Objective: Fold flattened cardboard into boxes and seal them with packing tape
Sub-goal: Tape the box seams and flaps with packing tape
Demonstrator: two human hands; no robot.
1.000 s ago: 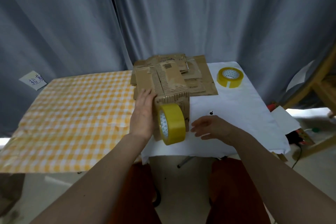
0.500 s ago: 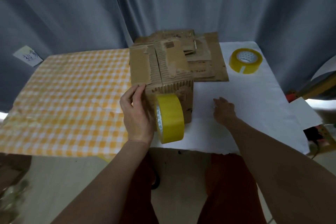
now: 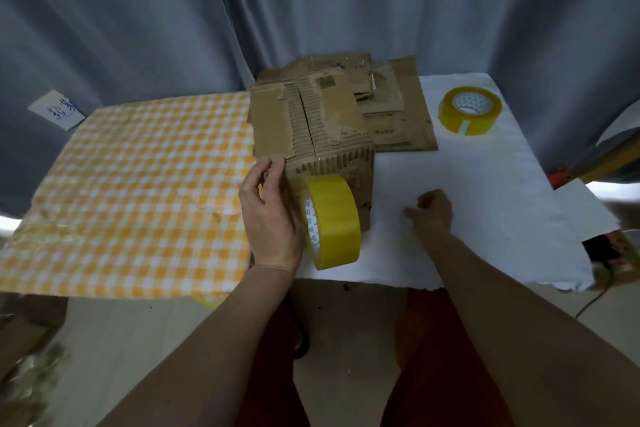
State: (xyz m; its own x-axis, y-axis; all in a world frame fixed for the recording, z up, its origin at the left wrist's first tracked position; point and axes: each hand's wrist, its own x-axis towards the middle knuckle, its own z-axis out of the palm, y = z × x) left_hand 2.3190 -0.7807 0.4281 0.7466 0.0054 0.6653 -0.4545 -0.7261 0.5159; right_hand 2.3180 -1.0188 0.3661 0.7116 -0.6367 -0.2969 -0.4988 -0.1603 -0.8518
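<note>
— What's at centre frame?

— A folded cardboard box (image 3: 313, 135) stands on the counter (image 3: 485, 191), flaps closed on top. The left hand (image 3: 272, 215) rests its fingers against the box's left side, seemingly to steady it, and looks to be holding a yellow tape roll (image 3: 332, 222) upright against the near face, likely ready to seal.

— And the right hand (image 3: 431, 210)?

— On the white cloth just right of the box, fingers curled; whether they pinch anything, I cannot tell. A spare tape roll (image 3: 469, 109) lies upper right, beside flattened cardboard (image 3: 398, 104) stacked behind.
</note>
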